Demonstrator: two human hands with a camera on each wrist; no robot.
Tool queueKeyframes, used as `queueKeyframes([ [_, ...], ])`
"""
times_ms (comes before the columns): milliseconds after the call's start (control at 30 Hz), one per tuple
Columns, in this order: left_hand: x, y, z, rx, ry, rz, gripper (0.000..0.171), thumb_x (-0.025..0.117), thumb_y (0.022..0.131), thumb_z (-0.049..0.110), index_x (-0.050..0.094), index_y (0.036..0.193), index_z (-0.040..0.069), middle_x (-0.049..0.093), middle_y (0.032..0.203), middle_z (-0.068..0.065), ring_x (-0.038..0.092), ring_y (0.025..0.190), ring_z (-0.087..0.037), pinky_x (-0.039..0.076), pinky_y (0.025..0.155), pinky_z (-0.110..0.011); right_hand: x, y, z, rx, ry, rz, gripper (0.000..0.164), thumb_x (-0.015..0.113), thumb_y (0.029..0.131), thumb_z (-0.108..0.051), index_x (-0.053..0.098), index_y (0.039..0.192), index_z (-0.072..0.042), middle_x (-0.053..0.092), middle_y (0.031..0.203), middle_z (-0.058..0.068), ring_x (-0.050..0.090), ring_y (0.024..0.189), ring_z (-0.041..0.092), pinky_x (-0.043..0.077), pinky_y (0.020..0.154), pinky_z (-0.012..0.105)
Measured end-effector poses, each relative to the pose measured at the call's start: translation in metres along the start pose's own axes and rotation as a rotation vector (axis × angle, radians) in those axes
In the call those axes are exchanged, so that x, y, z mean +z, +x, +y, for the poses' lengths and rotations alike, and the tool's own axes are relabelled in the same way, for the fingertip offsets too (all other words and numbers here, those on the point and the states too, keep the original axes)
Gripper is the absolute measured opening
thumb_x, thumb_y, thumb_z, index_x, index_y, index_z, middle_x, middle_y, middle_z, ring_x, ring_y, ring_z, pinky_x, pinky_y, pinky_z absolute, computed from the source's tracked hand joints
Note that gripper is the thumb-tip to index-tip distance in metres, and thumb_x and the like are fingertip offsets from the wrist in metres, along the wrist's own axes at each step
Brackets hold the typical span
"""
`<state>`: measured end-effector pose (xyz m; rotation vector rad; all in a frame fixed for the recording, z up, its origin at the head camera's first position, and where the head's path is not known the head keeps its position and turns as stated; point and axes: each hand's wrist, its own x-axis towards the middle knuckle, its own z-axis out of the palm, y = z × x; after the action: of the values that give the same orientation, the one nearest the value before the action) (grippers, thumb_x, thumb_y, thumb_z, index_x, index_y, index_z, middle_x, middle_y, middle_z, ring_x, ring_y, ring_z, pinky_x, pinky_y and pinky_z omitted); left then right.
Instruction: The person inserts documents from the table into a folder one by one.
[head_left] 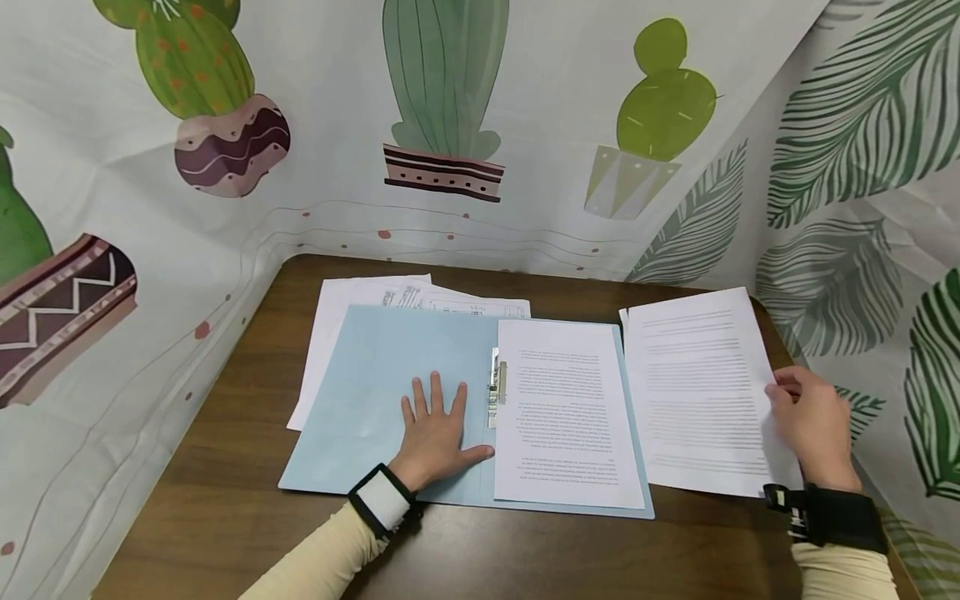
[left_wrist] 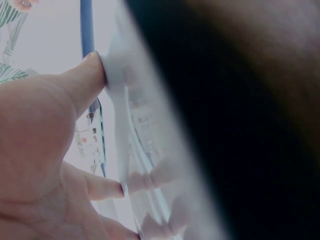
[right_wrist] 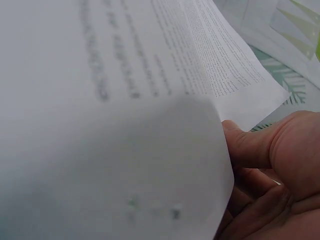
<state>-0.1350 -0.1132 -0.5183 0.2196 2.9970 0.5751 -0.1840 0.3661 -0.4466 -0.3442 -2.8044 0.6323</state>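
A light blue folder point(head_left: 390, 367) lies opened flat on the table, with a metal clip point(head_left: 497, 383) near its middle. Printed sheets point(head_left: 570, 417) cover its right side. My left hand point(head_left: 437, 433) rests with spread fingers on the folder's left cover, thumb towards the clip. In the left wrist view the thumb point(left_wrist: 85, 77) and fingertips touch the smooth cover. To the right of the folder, my right hand point(head_left: 813, 421) pinches the right edge of another printed paper point(head_left: 697, 392). The right wrist view shows the thumb point(right_wrist: 250, 145) at the paper's edge, other fingers partly hidden behind it.
More printed papers point(head_left: 318, 342) stick out from under the folder's upper left. Brown wooden table point(head_left: 225, 467) surrounds everything. A cactus-print cloth point(head_left: 322, 167) hangs behind and along the sides.
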Motion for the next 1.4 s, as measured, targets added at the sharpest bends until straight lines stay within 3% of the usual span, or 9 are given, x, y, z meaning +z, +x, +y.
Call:
queueKeyframes([
  [233, -0.001, 0.001, 0.000, 0.001, 0.014, -0.006, 0.108, 0.078, 0.079, 0.067, 0.041, 0.155, 0.000, 0.014, 0.161, -0.040, 0.004, 0.146, -0.065, 0.011, 0.111, -0.079, -0.016, 0.003, 0.006, -0.027, 0.017, 0.059, 0.026, 0.055, 0.103, -0.005, 0.059, 0.119, 0.016, 0.064, 0.109, 0.040, 0.056, 0.095, 0.056, 0.032, 0.090, 0.065],
  [433, 0.001, 0.002, -0.001, 0.001, 0.019, -0.010, 0.109, 0.077, 0.079, 0.067, 0.040, 0.156, 0.000, 0.013, 0.162, -0.040, 0.003, 0.147, -0.065, 0.011, 0.111, -0.078, -0.035, 0.003, 0.008, -0.024, 0.011, 0.070, 0.029, 0.054, 0.103, -0.007, 0.059, 0.122, 0.014, 0.064, 0.111, 0.040, 0.059, 0.092, 0.055, 0.040, 0.071, 0.051],
  [600, 0.001, 0.002, -0.001, 0.002, 0.018, -0.003, 0.108, 0.079, 0.078, 0.066, 0.041, 0.155, 0.000, 0.014, 0.161, -0.041, 0.005, 0.146, -0.065, 0.012, 0.111, -0.079, -0.042, 0.002, 0.008, 0.002, 0.014, 0.114, 0.029, 0.053, 0.103, -0.006, 0.058, 0.123, 0.015, 0.062, 0.113, 0.042, 0.057, 0.095, 0.057, 0.029, 0.097, 0.064],
  [700, 0.002, 0.002, -0.001, 0.001, 0.017, -0.006, 0.108, 0.079, 0.078, 0.066, 0.041, 0.155, 0.000, 0.014, 0.161, -0.041, 0.005, 0.146, -0.065, 0.012, 0.111, -0.079, -0.048, 0.003, 0.007, 0.034, 0.002, 0.121, 0.032, 0.051, 0.104, -0.006, 0.056, 0.127, 0.016, 0.060, 0.117, 0.043, 0.055, 0.099, 0.058, 0.026, 0.099, 0.066],
  [867, 0.002, 0.002, -0.001, -0.001, 0.002, -0.011, 0.108, 0.080, 0.078, 0.064, 0.040, 0.156, 0.000, 0.013, 0.162, -0.040, 0.004, 0.146, -0.065, 0.010, 0.111, -0.079, -0.058, 0.004, 0.007, 0.091, -0.004, 0.115, 0.035, 0.048, 0.106, -0.007, 0.054, 0.132, 0.015, 0.057, 0.123, 0.043, 0.053, 0.106, 0.058, 0.031, 0.093, 0.064],
  [967, 0.002, 0.003, -0.001, -0.003, 0.004, -0.019, 0.109, 0.079, 0.079, 0.065, 0.039, 0.157, 0.001, 0.011, 0.162, -0.039, 0.002, 0.147, -0.064, 0.009, 0.111, -0.078, -0.062, 0.006, 0.008, 0.120, -0.022, 0.120, 0.034, 0.048, 0.106, -0.008, 0.055, 0.132, 0.013, 0.059, 0.124, 0.041, 0.054, 0.108, 0.056, 0.037, 0.077, 0.054],
  [1100, 0.003, 0.004, -0.002, 0.001, -0.003, -0.018, 0.109, 0.079, 0.079, 0.065, 0.039, 0.157, 0.001, 0.011, 0.162, -0.039, 0.001, 0.147, -0.064, 0.008, 0.111, -0.079, -0.061, 0.008, 0.011, 0.130, -0.016, 0.131, 0.033, 0.048, 0.106, -0.008, 0.056, 0.131, 0.012, 0.059, 0.123, 0.040, 0.053, 0.110, 0.055, 0.035, 0.087, 0.058],
  [1200, 0.004, 0.004, -0.003, 0.000, -0.005, -0.023, 0.109, 0.079, 0.079, 0.065, 0.039, 0.157, 0.001, 0.010, 0.163, -0.039, 0.000, 0.147, -0.064, 0.008, 0.111, -0.078, -0.061, 0.008, 0.014, 0.127, 0.003, 0.126, 0.033, 0.048, 0.106, -0.008, 0.055, 0.131, 0.014, 0.058, 0.124, 0.041, 0.051, 0.111, 0.058, 0.022, 0.102, 0.068],
  [1400, 0.003, 0.003, -0.002, 0.003, -0.011, -0.020, 0.108, 0.079, 0.079, 0.064, 0.039, 0.156, 0.000, 0.011, 0.162, -0.040, 0.001, 0.147, -0.065, 0.008, 0.111, -0.079, -0.060, 0.008, 0.012, 0.123, -0.017, 0.138, 0.033, 0.050, 0.106, -0.009, 0.057, 0.131, 0.012, 0.061, 0.124, 0.038, 0.056, 0.108, 0.053, 0.038, 0.075, 0.046],
])
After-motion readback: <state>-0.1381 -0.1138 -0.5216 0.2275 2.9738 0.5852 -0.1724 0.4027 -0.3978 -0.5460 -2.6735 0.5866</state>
